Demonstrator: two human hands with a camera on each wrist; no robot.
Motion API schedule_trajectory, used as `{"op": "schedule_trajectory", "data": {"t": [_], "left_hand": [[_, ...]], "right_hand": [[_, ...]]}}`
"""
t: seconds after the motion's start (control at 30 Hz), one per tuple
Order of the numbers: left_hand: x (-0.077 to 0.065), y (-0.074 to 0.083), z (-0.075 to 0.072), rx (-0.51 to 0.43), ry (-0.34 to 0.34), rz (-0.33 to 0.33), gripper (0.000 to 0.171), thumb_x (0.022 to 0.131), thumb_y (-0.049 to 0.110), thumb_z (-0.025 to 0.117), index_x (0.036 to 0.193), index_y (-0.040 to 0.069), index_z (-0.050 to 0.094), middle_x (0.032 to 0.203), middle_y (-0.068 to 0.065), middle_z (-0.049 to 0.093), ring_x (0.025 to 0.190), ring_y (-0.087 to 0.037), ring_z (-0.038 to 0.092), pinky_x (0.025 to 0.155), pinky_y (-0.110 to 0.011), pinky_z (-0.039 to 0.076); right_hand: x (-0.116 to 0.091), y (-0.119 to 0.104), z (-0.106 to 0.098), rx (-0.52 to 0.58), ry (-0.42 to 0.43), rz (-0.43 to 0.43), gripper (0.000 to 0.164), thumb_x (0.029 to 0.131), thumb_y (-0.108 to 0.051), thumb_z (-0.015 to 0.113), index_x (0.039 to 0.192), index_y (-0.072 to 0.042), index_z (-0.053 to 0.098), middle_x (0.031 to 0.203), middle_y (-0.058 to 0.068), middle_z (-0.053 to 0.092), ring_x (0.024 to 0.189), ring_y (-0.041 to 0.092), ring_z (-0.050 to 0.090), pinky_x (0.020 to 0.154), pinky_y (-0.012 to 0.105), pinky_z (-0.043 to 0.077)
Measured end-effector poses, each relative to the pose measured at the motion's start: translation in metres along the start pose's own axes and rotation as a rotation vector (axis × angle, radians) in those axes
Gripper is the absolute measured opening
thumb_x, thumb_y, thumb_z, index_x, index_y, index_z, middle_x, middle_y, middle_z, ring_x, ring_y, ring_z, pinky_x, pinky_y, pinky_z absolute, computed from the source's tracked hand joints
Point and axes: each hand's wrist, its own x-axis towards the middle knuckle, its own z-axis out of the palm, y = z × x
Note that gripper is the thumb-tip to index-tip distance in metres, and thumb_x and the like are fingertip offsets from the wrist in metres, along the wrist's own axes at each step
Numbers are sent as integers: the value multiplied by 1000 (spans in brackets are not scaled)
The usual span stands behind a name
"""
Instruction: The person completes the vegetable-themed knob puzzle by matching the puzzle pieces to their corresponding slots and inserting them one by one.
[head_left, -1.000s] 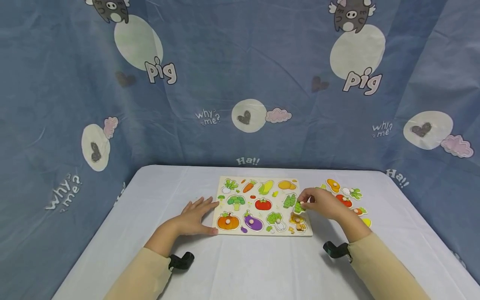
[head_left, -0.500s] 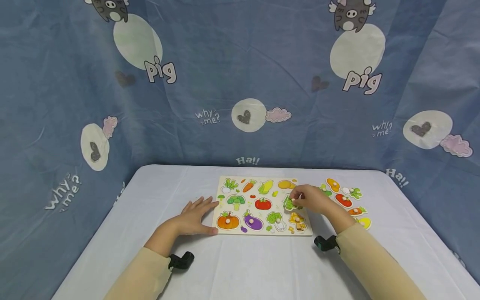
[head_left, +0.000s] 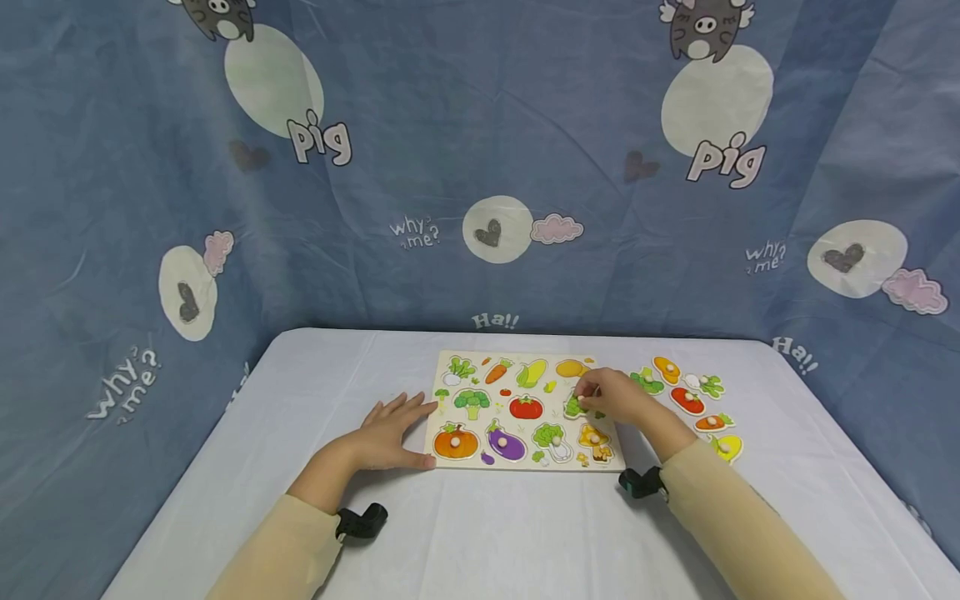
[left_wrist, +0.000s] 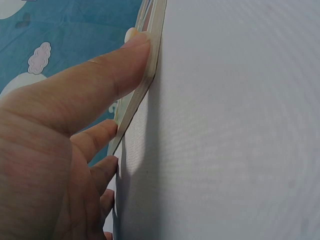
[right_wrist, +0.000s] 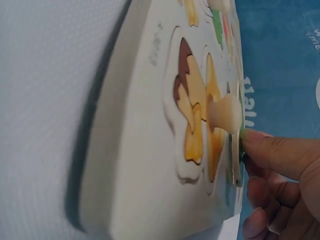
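A wooden vegetable peg puzzle board (head_left: 517,466) lies on the white table. My right hand (head_left: 615,396) pinches a green vegetable puzzle piece (head_left: 573,407) over the right side of the board, above the printed green vegetable. In the right wrist view, thumb and fingers hold that piece (right_wrist: 236,160) close over the board, beyond the mushroom piece (right_wrist: 187,110) with its pale knob. My left hand (head_left: 393,437) lies with spread fingers at the board's left edge. Its thumb (left_wrist: 107,75) presses on the board's near corner. Pumpkin (head_left: 456,443), eggplant (head_left: 507,444) and cabbage (head_left: 553,442) pieces fill the front row.
Loose pieces lie right of the board: broccoli (head_left: 647,381), an orange-yellow one (head_left: 666,370), a white radish (head_left: 707,385), tomato (head_left: 687,401), carrot (head_left: 714,422) and a yellow one (head_left: 727,448). A blue patterned cloth (head_left: 360,283) hangs behind the table.
My right hand has carried the green piece leftward from the board's right edge, onto the printed green vegetable. More loose pieces show behind the wrist. My left hand has stayed still.
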Motion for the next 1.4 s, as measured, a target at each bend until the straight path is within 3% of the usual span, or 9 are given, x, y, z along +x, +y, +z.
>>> {"op": "schedule_trajectory", "data": {"t": [0.63,1.4], "left_hand": [[-1,-1,-1,-8,2,11,100,74,59,79,156,18,38,164,-14,24,152,-40,10,120,-61,1],[-1,-2,-1,-3,2,10,99,75,59,79,156,19,38,164,-14,23,152,-39,10,120,-62,1]], "right_hand": [[5,1,4,-9,14,27,5,95,-11,70,99,-9,69,91,1,65,81,17,57,74,34,52],[-43,-1,-30,8,61,-26,19,94,-15,70,109,-4,70,95,4,64,75,19,53,63,32,48]]}}
